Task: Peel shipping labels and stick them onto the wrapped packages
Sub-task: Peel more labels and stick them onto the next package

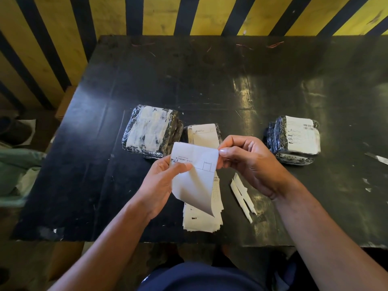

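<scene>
My left hand holds a white shipping label above the table, thumb pressed on its printed face. My right hand pinches the label's top right corner, and part of the sheet curls down loose below. Under my hands lies a stack of labels. Three packages wrapped in black film sit beyond: one on the left with a smeared white patch, one in the middle with a label on top, partly hidden by the held sheet, and one on the right with a barcoded label.
The black table carries white paper strips right of the stack and scraps near its right edge. A yellow and black striped wall stands behind. A greenish bag and a cardboard box sit left of the table.
</scene>
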